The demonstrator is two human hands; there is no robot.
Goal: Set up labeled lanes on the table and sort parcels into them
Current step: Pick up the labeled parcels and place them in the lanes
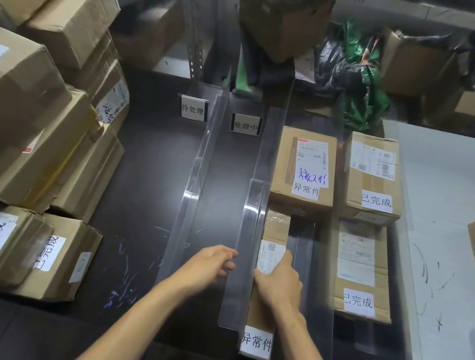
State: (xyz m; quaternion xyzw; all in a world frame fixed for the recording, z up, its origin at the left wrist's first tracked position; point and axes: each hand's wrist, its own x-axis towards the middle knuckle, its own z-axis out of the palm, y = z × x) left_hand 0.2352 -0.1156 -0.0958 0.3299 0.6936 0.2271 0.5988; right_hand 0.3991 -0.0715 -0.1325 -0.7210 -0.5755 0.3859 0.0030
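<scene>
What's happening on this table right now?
A person is setting a clear divider on the dark table, left hand and right hand on either side of its near end. Lane signs stand at the back. Two lanes to the right already hold labeled boxes. More boxes are stacked on the left, unsorted.

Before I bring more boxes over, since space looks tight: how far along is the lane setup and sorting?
Done: two lane labels stand at the back, and four parcels sit in the right-hand lanes. In hand: both hands, left and right, are at the clear divider, adjusting it. Left: the stacked boxes on the left remain unsorted, and both labeled lanes hold nothing.
</scene>
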